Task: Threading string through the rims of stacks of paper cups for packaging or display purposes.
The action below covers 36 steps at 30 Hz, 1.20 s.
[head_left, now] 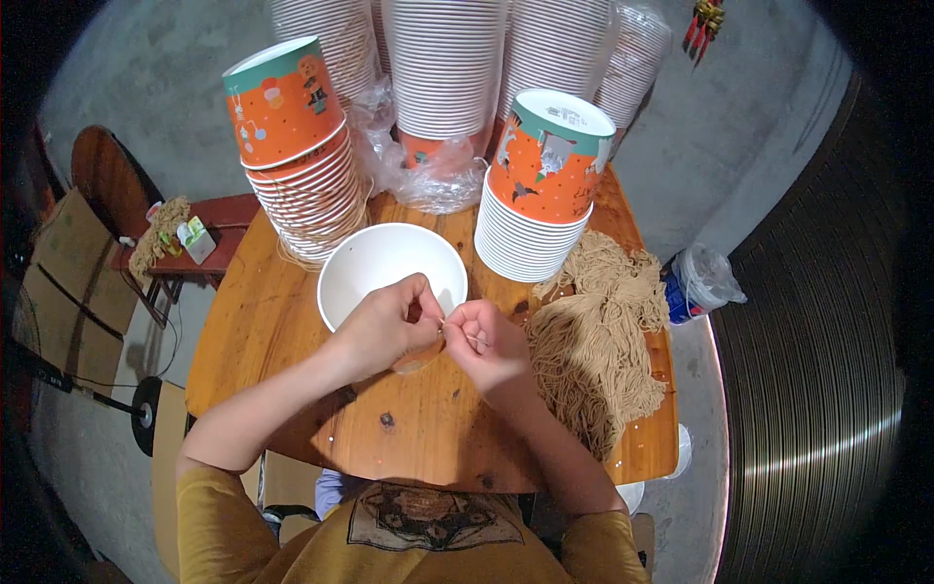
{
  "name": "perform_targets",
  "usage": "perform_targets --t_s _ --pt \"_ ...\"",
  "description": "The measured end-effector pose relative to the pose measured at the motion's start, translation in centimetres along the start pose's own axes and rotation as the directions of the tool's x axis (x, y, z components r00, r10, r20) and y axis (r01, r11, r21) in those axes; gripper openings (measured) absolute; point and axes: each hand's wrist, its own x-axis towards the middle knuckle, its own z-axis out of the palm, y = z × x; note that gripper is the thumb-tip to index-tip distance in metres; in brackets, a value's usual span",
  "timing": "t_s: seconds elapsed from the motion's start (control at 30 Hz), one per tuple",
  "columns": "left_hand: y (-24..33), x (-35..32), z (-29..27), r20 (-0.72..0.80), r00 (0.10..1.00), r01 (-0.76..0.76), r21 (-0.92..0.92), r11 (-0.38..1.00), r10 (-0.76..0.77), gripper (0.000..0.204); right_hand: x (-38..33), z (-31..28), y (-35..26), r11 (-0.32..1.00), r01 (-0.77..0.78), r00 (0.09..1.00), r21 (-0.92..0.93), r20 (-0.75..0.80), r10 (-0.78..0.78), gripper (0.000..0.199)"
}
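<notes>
In front of me a paper bucket (pixel 362 271) sits on the wooden table, its white inside facing up and a sliver of orange outer wall showing below my hands. My left hand (pixel 394 319) is at its near rim, thumb and forefinger pinched together. Right beside it, my right hand (pixel 486 348) is also closed in a pinch. A thin pale cord (pixel 474 340) runs between the fingertips, and a short end pokes out by the right fingers. How the cord passes through the rim is hidden. Right of my right hand lies a heap of beige cords (pixel 598 350).
An upside-down stack of orange-and-green buckets (pixel 282 107), cords hanging along it, stands left; another stack (pixel 545 165) stands right. Tall wrapped stacks (pixel 438 68) and crumpled plastic (pixel 443 175) fill the table's back. A red bench (pixel 219 219) is at left, a lidded pail (pixel 696 282) at right.
</notes>
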Motion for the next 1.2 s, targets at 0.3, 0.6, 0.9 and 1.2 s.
perform_targets --t_s 0.3,0.6,0.9,1.2 --pt "-0.2 0.4 0.2 -0.027 0.997 -0.074 -0.087 0.993 0.072 0.018 -0.4 -0.1 -0.7 1.000 -0.001 0.998 -0.019 -0.056 0.000 0.007" --pt "0.0 0.7 -0.6 0.058 0.998 0.023 -0.301 0.953 -0.005 0.028 -0.4 0.2 -0.3 0.998 0.000 0.998 0.057 -0.066 0.003 0.007" --pt "-0.1 0.9 -0.7 0.075 0.995 0.084 -0.290 0.953 -0.065 0.032 0.7 -1.7 -1.4 0.816 0.402 0.902 -0.415 0.027 -0.431 0.021" --pt "0.4 0.6 -0.3 0.026 0.994 0.112 -0.283 0.952 -0.109 0.033 1.3 -2.6 -1.8 0.725 0.480 0.865 -0.494 0.129 -0.485 0.025"
